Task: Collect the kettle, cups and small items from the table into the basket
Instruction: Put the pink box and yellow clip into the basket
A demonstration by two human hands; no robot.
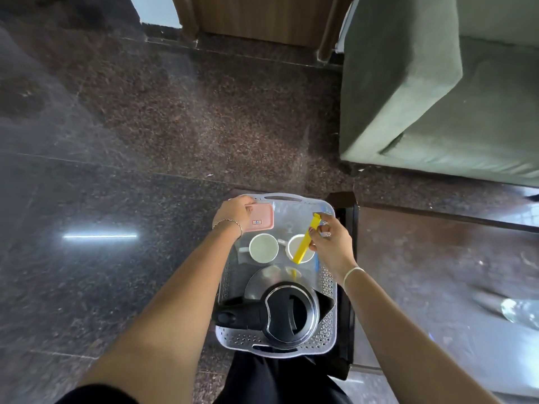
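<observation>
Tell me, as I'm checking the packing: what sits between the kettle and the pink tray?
A white cup, upright in the basket, sits between the kettle and the pink tray; the head view shows it.

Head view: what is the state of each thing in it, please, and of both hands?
kettle: upright in basket, lid closed.
left cup: upright in basket, looks empty.
right cup: upright in basket, partly hidden by yellow clip.
pink tray: held by left hand over basket's far corner.
yellow clip: pinched by right hand above right cup.
</observation>
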